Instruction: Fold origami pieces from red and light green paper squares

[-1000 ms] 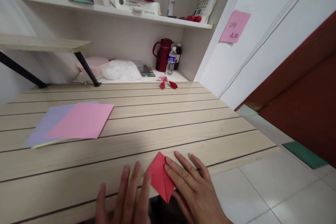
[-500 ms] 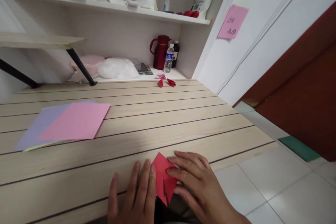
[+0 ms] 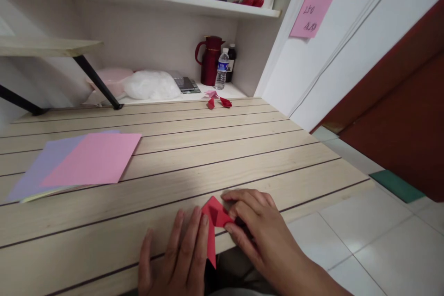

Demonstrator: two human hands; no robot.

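Note:
A folded piece of red origami paper [image 3: 211,236] lies at the table's near edge, one narrow point hanging past it. Flat on its left side rest the outstretched fingers of my left hand [image 3: 180,254]. My right hand [image 3: 258,226] pinches the paper's right flap between thumb and index finger. That flap is bent up and outward to the right, and the fingertips hide its far corner.
Pink paper [image 3: 100,157] lies over lilac paper [image 3: 38,164] at the left. Small folded red pieces [image 3: 225,102] sit at the table's back. Behind stand a dark red jug [image 3: 211,62] and a water bottle [image 3: 222,69]. A small raised shelf [image 3: 52,47] is at left.
The right flap has swung from hanging downward to pointing up and right, pinched by my right hand. My left hand stays flat on the paper. The view has shifted slightly.

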